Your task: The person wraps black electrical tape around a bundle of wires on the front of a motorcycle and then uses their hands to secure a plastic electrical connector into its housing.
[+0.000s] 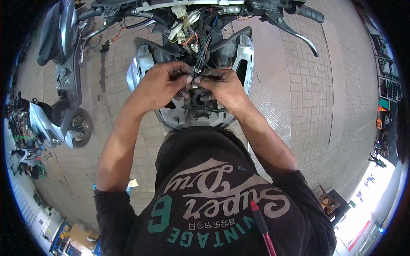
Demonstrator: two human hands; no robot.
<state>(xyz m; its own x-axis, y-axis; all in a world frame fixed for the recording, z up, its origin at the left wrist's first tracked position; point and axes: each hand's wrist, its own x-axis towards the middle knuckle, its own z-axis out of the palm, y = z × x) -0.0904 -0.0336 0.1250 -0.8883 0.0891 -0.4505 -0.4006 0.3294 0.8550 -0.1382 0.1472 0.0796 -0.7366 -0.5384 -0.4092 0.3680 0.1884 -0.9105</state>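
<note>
My left hand [164, 85] and my right hand [222, 87] meet over the stripped front of a scooter, thumbs and forefingers pinched close together. Both are closed at the lower end of a bundle of thin dark wires [202, 55] that hangs down from the handlebar area. The exact piece between the fingertips is tiny and mostly covered. Just above the hands, several white plug connectors [176, 32] dangle among coloured wires. Below the fingers lies the scooter's grey body panel [179, 115], with a black cable [213, 109] across its opening.
The handlebar's right brake lever [299, 36] juts out at upper right. A second scooter [60, 115] stands at the left on the paving. A metal plate [271, 106] lies on the ground to the right, and loaded shelves [388, 85] line the far right. A red pen [262, 226] hangs at my shirt.
</note>
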